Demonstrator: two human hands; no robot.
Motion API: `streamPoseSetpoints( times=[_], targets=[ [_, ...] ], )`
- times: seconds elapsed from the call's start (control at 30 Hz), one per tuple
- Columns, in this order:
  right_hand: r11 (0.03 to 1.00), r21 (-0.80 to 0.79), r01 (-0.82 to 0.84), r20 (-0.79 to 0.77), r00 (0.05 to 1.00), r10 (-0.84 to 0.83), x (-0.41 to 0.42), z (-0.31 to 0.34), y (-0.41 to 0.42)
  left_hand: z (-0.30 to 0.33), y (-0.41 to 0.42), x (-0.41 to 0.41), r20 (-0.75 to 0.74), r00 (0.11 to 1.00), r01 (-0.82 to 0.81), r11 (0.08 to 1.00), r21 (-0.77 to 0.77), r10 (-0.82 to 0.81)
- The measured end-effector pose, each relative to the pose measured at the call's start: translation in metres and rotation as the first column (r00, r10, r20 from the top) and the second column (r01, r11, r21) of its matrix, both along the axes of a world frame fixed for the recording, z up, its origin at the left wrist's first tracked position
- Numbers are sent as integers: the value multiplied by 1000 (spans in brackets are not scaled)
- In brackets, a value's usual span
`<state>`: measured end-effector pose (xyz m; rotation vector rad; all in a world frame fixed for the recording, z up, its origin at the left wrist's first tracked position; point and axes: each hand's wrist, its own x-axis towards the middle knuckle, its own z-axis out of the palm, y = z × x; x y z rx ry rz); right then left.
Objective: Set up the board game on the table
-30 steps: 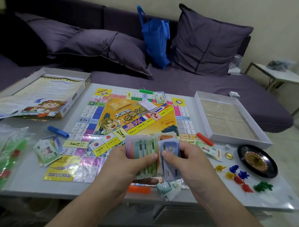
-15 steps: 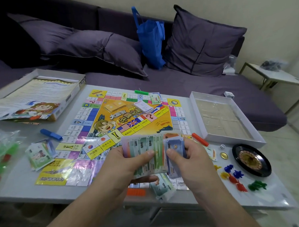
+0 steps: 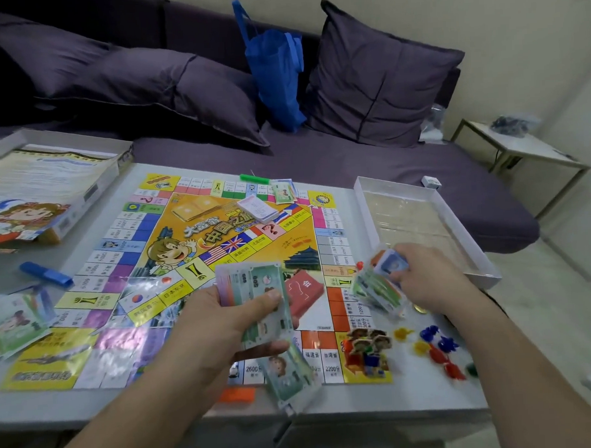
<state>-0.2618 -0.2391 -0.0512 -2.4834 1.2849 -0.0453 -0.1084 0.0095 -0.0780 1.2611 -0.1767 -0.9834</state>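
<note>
The colourful game board lies flat on the white table. My left hand holds a fanned stack of play money above the board's near edge. My right hand grips a few notes over the board's right edge, beside another money pile. More money piles sit at the far edge, the left and the near edge. A red card deck and a white card deck lie on the board. Figure tokens stand on the near right corner.
The open white box tray lies at the right. The box lid with a rule sheet lies far left. Small coloured plastic pieces are scattered near the right edge. Blue, green and orange holders lie around. A sofa stands behind.
My hands have parted: the right hand took a few notes off the stack and moved right to the board's edge. The left hand kept the stack. The view shifted left.
</note>
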Motion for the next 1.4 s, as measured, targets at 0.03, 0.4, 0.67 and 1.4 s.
streamPoseSetpoints(
  times=[0.03,0.4,0.67,1.4],
  targets=[
    [1000,14,-15,-36,999,15,1,-4,-4,-1,-1,0,3,1000,-2,1000,7,2],
    [1000,11,12,137,991,-13,-3,4,4,-6,-7,0,-2,1000,-9,999,33,9],
    [802,547,-242,606,775,-179,32,11,107,0,2,-3,-14,999,-39,999,-22,39],
    [859,510,-41,618,712,-333,139,5,79,21,-33,103,-126,986,99,992,-78,-108]
  ],
)
